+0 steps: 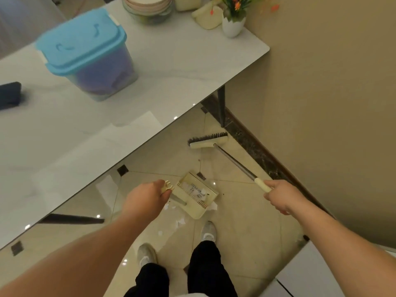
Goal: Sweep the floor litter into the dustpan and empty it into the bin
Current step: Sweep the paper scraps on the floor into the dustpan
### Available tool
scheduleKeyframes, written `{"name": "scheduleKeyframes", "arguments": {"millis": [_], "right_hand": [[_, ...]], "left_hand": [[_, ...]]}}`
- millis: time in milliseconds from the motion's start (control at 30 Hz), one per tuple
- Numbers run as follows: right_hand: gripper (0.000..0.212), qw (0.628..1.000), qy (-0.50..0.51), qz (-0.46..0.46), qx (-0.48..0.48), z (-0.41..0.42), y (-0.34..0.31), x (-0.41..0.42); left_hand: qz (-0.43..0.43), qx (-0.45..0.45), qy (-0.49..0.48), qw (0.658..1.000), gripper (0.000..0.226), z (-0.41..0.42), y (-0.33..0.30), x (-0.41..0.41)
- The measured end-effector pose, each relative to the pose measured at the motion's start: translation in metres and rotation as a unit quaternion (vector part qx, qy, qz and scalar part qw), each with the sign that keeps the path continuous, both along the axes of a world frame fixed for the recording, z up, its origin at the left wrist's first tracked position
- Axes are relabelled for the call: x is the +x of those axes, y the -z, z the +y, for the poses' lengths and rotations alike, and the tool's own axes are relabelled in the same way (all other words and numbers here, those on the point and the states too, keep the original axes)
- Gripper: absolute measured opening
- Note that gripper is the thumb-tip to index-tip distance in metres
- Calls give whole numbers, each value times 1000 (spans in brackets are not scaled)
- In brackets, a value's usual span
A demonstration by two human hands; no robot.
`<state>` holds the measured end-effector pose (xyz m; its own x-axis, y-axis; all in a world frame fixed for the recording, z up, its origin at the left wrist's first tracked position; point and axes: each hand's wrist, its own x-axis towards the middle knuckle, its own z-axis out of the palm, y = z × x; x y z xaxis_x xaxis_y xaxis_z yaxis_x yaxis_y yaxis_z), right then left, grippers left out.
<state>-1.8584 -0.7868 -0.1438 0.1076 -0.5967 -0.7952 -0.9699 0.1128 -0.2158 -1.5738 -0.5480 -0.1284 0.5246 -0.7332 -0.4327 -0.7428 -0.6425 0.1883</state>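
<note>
My left hand (147,198) grips the top of the handle of a cream dustpan (196,195), which hangs over the tiled floor with white paper scraps inside it. My right hand (280,196) grips the cream end of a metal broom handle (235,162). The broom head (207,140), cream with dark bristles, sits on the floor near the table leg, away from the dustpan. White litter scraps (179,222) lie on the tiles just under and in front of the dustpan, near my shoes. No bin is clearly in view.
A white marble table (171,78) fills the upper left, its edge overhanging the floor; its dark leg (221,108) stands by the broom head. On it stand a blue-lidded box (85,52), stacked bowls (147,7) and a flower vase (232,24). A beige wall (321,103) runs along the right, with a white cabinet (321,273) at lower right.
</note>
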Motion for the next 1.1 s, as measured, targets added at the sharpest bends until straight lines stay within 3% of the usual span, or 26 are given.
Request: {"name": "scheduleKeyframes", "arguments": {"millis": [167, 367, 533, 633, 800, 900, 1000, 1100], "right_hand": [[48, 994, -68, 28, -81, -51, 40, 38], [44, 991, 79, -29, 107, -22, 75, 35], [28, 974, 189, -73, 106, 3, 31, 23], [39, 961, 209, -142, 111, 8, 9, 31], [37, 988, 100, -114, 23, -11, 38, 111], [32, 993, 15, -110, 37, -30, 49, 174], [6, 994, -105, -1, 30, -42, 47, 220], [23, 987, -161, 3, 13, -49, 49, 239]], "left_hand": [[-7, -21, -7, 1000, 28, -6, 6, 2], [-16, -21, -29, 999, 26, -23, 8, -6], [-25, -12, -24, 999, 28, -36, 6, -2], [-24, -19, -37, 999, 30, -39, 3, 3], [-28, -23, -77, 996, 32, -38, 5, 10], [-29, -26, -83, 996, 31, -35, 12, 13], [-36, -26, -83, 996, 30, -34, 17, 15], [-47, -23, -82, 995, 28, -32, 22, 20]]}}
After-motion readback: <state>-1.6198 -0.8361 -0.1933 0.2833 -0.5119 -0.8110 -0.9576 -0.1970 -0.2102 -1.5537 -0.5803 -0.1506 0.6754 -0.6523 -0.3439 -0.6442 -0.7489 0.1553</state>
